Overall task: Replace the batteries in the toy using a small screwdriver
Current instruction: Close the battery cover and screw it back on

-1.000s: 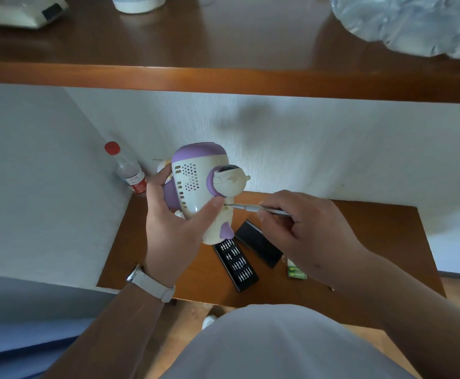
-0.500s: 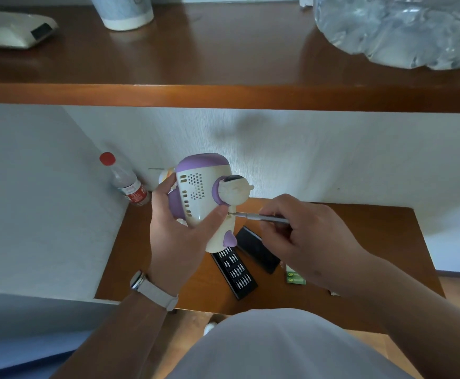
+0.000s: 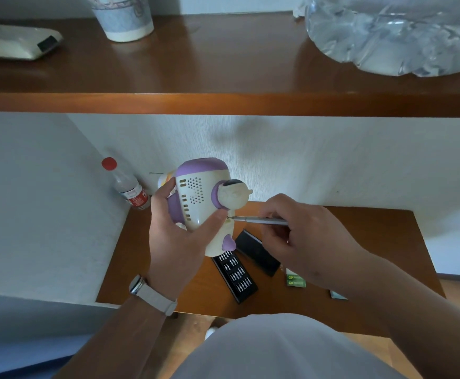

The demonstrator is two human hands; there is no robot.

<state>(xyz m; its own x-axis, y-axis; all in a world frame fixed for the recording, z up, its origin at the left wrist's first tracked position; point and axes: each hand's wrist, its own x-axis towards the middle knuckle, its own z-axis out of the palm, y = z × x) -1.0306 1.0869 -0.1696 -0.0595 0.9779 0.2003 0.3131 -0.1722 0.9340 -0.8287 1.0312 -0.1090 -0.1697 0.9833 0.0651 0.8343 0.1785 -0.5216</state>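
My left hand [image 3: 178, 239] grips a cream and purple toy [image 3: 204, 195] and holds it up above a low wooden table [image 3: 360, 236], thumb pressed on its side. My right hand [image 3: 302, 239] pinches a thin silver screwdriver [image 3: 261, 220]; its tip touches the toy just below the small figure on its flank. Green batteries [image 3: 295, 280] lie on the table under my right wrist. An open black bit case [image 3: 235, 273] and its black lid [image 3: 259, 251] lie beneath the toy.
A clear bottle with a red cap [image 3: 127, 184] leans in the table's left corner against the white wall. Above runs a wooden shelf [image 3: 223, 105] carrying a paper cup [image 3: 122, 17], a white device [image 3: 18, 45] and a big water bottle [image 3: 395, 34].
The view has tilted up, so the toy and both hands sit lower in the frame. The screwdriver tip stays on the same spot of the toy.
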